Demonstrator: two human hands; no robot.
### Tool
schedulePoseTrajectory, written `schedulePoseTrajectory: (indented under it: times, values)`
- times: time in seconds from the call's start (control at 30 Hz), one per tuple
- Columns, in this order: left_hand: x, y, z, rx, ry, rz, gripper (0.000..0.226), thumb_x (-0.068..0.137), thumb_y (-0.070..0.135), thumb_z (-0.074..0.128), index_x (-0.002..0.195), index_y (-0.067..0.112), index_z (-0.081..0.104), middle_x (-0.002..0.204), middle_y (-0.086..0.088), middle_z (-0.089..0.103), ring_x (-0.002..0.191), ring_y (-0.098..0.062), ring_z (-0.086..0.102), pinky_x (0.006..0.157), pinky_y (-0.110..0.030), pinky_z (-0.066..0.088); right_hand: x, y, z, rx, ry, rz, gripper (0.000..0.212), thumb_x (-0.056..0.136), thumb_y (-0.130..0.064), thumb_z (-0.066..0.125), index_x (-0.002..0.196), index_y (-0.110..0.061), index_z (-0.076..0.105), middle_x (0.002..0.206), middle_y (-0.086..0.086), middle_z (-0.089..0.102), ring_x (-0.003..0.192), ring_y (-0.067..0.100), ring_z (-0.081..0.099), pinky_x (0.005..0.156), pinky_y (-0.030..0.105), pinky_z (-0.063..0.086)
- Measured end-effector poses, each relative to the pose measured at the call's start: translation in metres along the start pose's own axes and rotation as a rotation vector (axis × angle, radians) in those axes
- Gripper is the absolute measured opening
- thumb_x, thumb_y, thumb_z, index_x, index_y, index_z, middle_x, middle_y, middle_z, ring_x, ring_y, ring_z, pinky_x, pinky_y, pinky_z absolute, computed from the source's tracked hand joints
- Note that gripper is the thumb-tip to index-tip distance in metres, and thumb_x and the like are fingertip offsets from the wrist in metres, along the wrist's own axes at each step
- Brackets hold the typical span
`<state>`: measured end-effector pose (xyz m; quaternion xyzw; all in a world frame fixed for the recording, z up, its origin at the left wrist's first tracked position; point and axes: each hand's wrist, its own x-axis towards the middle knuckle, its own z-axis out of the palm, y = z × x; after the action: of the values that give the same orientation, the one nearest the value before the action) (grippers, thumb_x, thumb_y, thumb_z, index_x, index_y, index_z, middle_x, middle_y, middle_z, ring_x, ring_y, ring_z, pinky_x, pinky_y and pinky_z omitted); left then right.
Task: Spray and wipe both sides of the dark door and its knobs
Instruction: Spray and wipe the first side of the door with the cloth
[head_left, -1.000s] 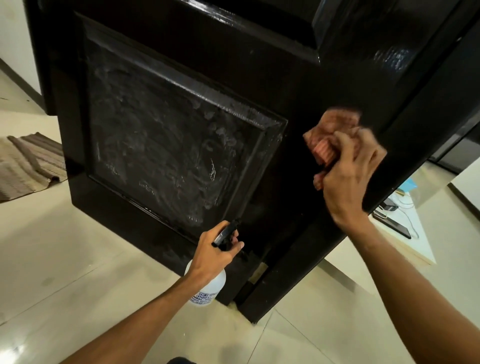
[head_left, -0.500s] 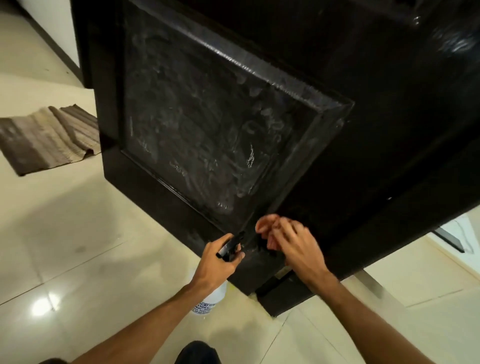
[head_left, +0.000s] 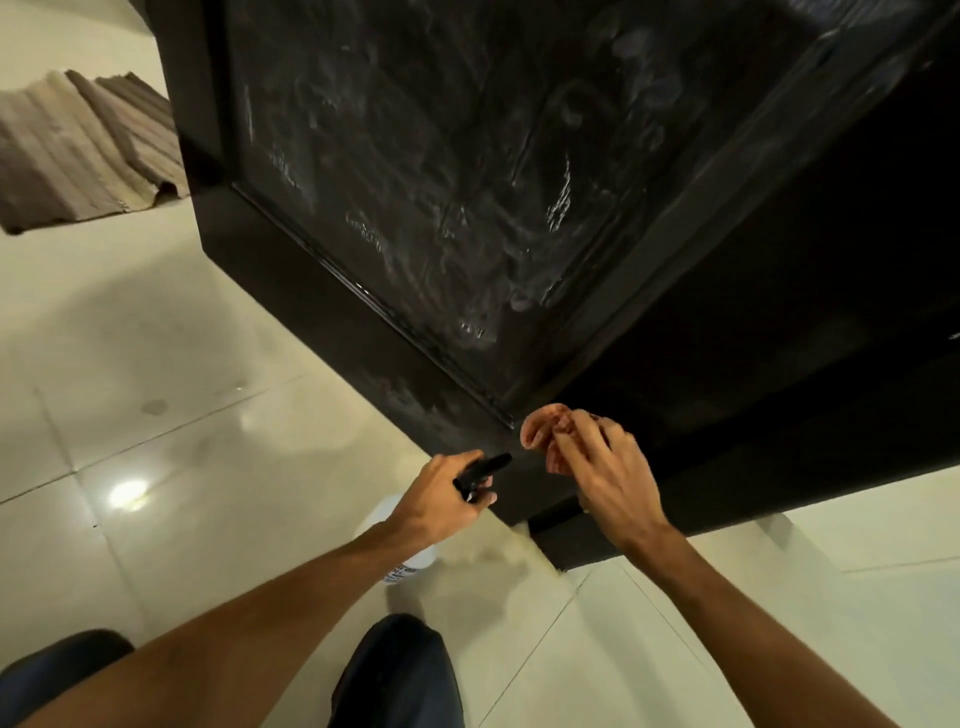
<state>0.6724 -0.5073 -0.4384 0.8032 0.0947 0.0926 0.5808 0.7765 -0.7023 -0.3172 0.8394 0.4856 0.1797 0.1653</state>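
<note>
The dark door (head_left: 727, 364) fills the upper frame, its recessed lower panel (head_left: 441, 182) streaked with whitish wet smears. My right hand (head_left: 605, 473) holds a reddish cloth (head_left: 540, 434) bunched against the door's bottom rail, just below the panel's lower corner. My left hand (head_left: 441, 501) grips the black trigger head of a white spray bottle (head_left: 410, 561), low beside the door's bottom edge. The bottle's body is mostly hidden behind my wrist. No knob is in view.
A striped brown mat (head_left: 78, 156) lies on the pale tiled floor (head_left: 156, 415) at the upper left. My knees in dark trousers (head_left: 400, 675) show at the bottom. The door's bottom corner (head_left: 550, 545) sits close above the tiles.
My right hand brought the cloth down from mid-door to the bottom rail. The view dropped lower and closer to the floor, and my knees came into frame. My left hand kept the bottle.
</note>
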Motion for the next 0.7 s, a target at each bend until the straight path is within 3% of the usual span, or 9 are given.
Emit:
schedulePoseTrajectory:
  times: [0.13, 0.2, 0.27, 0.3, 0.43, 0.5, 0.57, 0.63, 0.7]
  values:
    - [0.005, -0.033, 0.002, 0.094, -0.038, -0.022, 0.043, 0.077, 0.048, 0.063, 0.112, 0.024, 0.072, 0.080, 0.011, 0.067, 0.073, -0.009, 0.066, 0.073, -0.032, 0.057, 0.011, 0.001, 0.024, -0.022, 0.127, 0.085, 0.074, 0.056, -0.013, 0.093, 0.125, -0.002, 0.068, 0.134, 0.022, 0.048, 0.110, 0.040, 0.049, 0.074, 0.044, 0.056]
    - [0.002, -0.046, 0.001, 0.137, -0.044, -0.022, 0.048, 0.078, 0.045, 0.070, 0.121, 0.024, 0.069, 0.081, 0.012, 0.067, 0.074, -0.008, 0.065, 0.073, -0.031, 0.058, 0.001, -0.022, 0.070, -0.031, -0.055, -0.109, 0.058, 0.079, -0.011, 0.079, 0.133, -0.005, 0.060, 0.134, 0.019, 0.042, 0.108, 0.038, 0.055, 0.074, 0.044, 0.053]
    - [0.000, -0.054, -0.002, 0.117, -0.026, -0.028, 0.044, 0.080, 0.036, 0.079, 0.120, 0.020, 0.069, 0.081, 0.012, 0.067, 0.073, -0.006, 0.064, 0.071, -0.029, 0.056, -0.011, -0.041, 0.103, -0.063, -0.235, -0.273, 0.051, 0.088, -0.016, 0.074, 0.136, -0.007, 0.061, 0.136, 0.017, 0.039, 0.107, 0.035, 0.055, 0.077, 0.042, 0.049]
    - [0.000, -0.057, -0.004, 0.104, -0.019, -0.021, 0.040, 0.081, 0.032, 0.082, 0.117, 0.019, 0.070, 0.081, 0.011, 0.067, 0.071, -0.004, 0.063, 0.070, -0.026, 0.054, -0.010, -0.042, 0.107, -0.085, -0.227, -0.302, 0.048, 0.086, -0.017, 0.077, 0.131, -0.008, 0.065, 0.136, 0.018, 0.042, 0.105, 0.034, 0.053, 0.076, 0.041, 0.048]
    - [0.007, -0.064, -0.011, 0.107, -0.005, 0.022, 0.025, 0.080, 0.030, 0.084, 0.097, 0.027, 0.065, 0.078, 0.012, 0.068, 0.066, 0.000, 0.062, 0.069, -0.023, 0.051, 0.027, -0.028, 0.080, -0.125, 0.011, -0.202, 0.042, 0.090, -0.006, 0.054, 0.131, -0.002, 0.059, 0.133, 0.022, 0.053, 0.102, 0.037, 0.053, 0.072, 0.042, 0.050]
    - [0.004, -0.076, -0.008, 0.077, 0.012, -0.008, 0.026, 0.079, 0.029, 0.086, 0.093, 0.027, 0.063, 0.077, 0.011, 0.069, 0.067, -0.002, 0.063, 0.070, -0.025, 0.054, 0.035, -0.034, 0.090, -0.151, 0.035, -0.220, 0.043, 0.090, -0.007, 0.048, 0.131, -0.001, 0.061, 0.135, 0.023, 0.052, 0.103, 0.038, 0.052, 0.073, 0.042, 0.052]
    - [-0.003, -0.081, -0.005, 0.053, 0.035, -0.012, 0.029, 0.078, 0.030, 0.084, 0.100, 0.021, 0.067, 0.078, 0.010, 0.069, 0.064, -0.002, 0.060, 0.069, -0.025, 0.052, 0.015, -0.053, 0.120, -0.220, -0.083, -0.362, 0.046, 0.094, -0.010, 0.040, 0.134, -0.003, 0.063, 0.140, 0.022, 0.048, 0.107, 0.036, 0.046, 0.078, 0.039, 0.048]
    - [-0.002, -0.081, -0.006, -0.003, 0.037, -0.017, 0.033, 0.080, 0.027, 0.084, 0.107, 0.015, 0.069, 0.079, 0.007, 0.068, 0.063, -0.004, 0.059, 0.068, -0.024, 0.050, -0.011, -0.064, 0.147, -0.272, -0.303, -0.500, 0.046, 0.096, -0.016, 0.046, 0.138, -0.008, 0.062, 0.149, 0.018, 0.043, 0.117, 0.035, 0.042, 0.089, 0.038, 0.046]
    - [0.005, -0.080, -0.018, -0.045, 0.078, -0.023, 0.026, 0.081, 0.020, 0.086, 0.099, 0.015, 0.068, 0.080, 0.005, 0.069, 0.069, -0.011, 0.064, 0.070, -0.028, 0.054, 0.000, -0.059, 0.149, -0.271, -0.296, -0.522, 0.045, 0.096, -0.019, 0.052, 0.138, -0.009, 0.063, 0.150, 0.016, 0.045, 0.118, 0.034, 0.043, 0.091, 0.038, 0.041]
